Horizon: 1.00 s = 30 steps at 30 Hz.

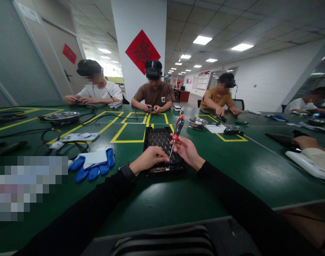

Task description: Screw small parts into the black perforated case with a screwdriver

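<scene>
A black plastic device casing with a patterned inner panel lies on the green table in front of me. My right hand grips a screwdriver with a red and black handle. Its handle points up and its metal shaft slants down to the left, over the casing's near end. My left hand, with a dark watch on the wrist, is pinched closed close to the screwdriver's tip. Whatever sits between its fingertips is too small to make out.
Blue and white gloves lie to the left, near cables and a flat packet. Beyond the casing stand metal bowls and small black parts. Several people sit around the table; a co-worker's arm reaches in at right.
</scene>
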### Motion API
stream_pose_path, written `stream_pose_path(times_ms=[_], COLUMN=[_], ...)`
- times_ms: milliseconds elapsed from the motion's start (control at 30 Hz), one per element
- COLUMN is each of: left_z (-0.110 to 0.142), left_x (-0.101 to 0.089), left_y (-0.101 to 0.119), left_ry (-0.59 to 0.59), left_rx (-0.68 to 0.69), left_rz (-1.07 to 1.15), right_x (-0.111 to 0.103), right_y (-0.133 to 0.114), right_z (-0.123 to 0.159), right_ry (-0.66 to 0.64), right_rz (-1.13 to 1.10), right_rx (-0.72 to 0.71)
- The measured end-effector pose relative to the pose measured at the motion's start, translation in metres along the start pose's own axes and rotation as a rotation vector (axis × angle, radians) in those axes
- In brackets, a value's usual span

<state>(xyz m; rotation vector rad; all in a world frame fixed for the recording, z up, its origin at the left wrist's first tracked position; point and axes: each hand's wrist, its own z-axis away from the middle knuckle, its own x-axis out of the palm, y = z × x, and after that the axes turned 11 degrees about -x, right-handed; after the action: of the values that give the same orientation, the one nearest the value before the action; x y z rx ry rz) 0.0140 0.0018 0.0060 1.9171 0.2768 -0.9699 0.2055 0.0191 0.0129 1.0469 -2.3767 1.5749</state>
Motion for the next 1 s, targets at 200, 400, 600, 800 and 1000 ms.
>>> stream_pose_path(times_ms=[200, 400, 600, 800, 1000], left_z=[-0.001, 0.0, -0.002, 0.007, 0.013], left_x=[0.0, 0.0, -0.01, -0.023, -0.009], left_y=[0.001, 0.003, -0.001, 0.018, 0.055], left_ry=[-0.001, 0.008, 0.166, 0.269, 0.22], left_rx=[0.014, 0.006, -0.041, -0.041, -0.035], left_rz=[-0.006, 0.0, 0.05, 0.216, 0.595], right_x=[0.001, 0.0, -0.002, 0.023, 0.053], right_y=[0.002, 0.005, -0.01, -0.028, -0.013], right_z=[0.001, -0.001, -0.005, 0.01, 0.028], right_ry=[0.016, 0.077, 0.13, -0.17, -0.385], right_rz=[0.043, -0.008, -0.362, -0.365, 0.033], right_rx=[-0.057, -0.076, 0.018, 0.282, 0.322])
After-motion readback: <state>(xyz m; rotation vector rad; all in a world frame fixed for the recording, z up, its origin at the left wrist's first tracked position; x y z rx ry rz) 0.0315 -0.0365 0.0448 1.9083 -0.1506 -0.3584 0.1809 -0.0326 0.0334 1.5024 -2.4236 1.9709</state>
